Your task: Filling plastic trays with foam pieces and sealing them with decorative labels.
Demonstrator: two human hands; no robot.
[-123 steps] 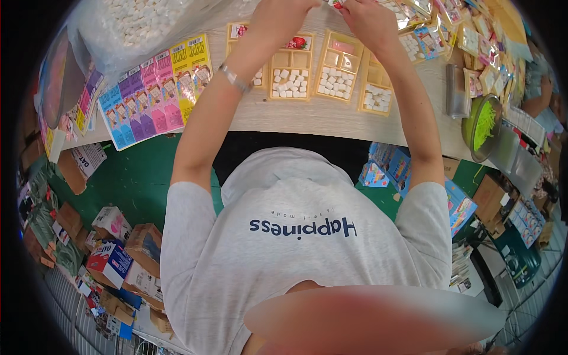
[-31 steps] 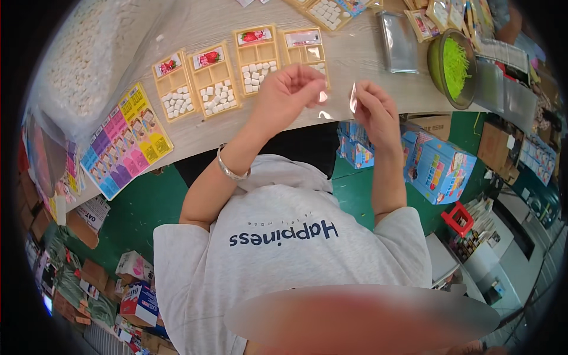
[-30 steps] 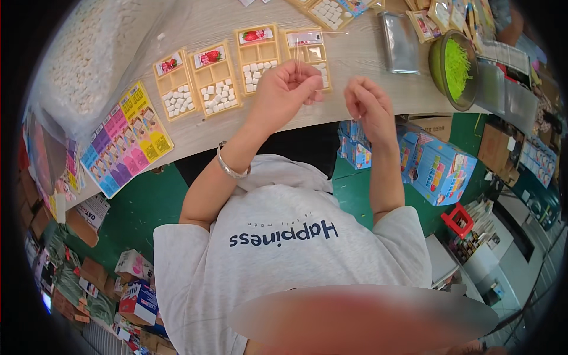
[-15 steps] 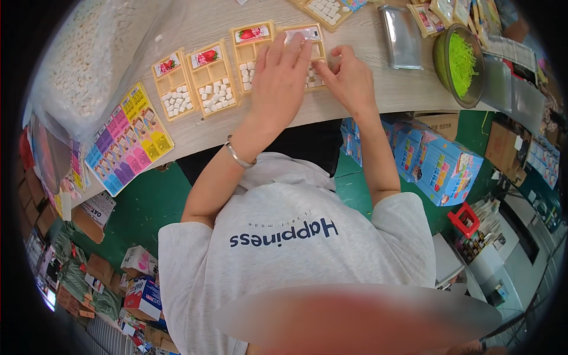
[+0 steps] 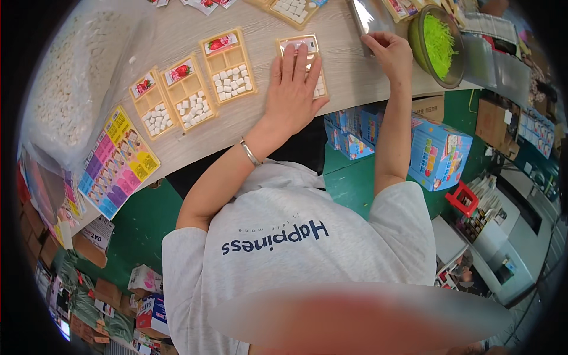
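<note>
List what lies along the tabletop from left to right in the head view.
Big bag of white pieces → colourful sticker sheet → three open orange trays → left hand flat on a fourth tray → right hand → green bowl of shredded filler.

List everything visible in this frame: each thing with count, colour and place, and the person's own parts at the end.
Tray under left hand: one, tan, table centre.
Filled trays: three, tan, white pieces inside, left of it.
Bowl: one, green shreds, far right of table.
Clear bags: a stack, by the right hand.
Card sheet: one, multicoloured, table's left edge.
Boxes: several, blue, on the floor at right.
Bracelet: one, silver, left wrist.
Left hand: flat on the tray.
Right hand: at the bags.
</note>
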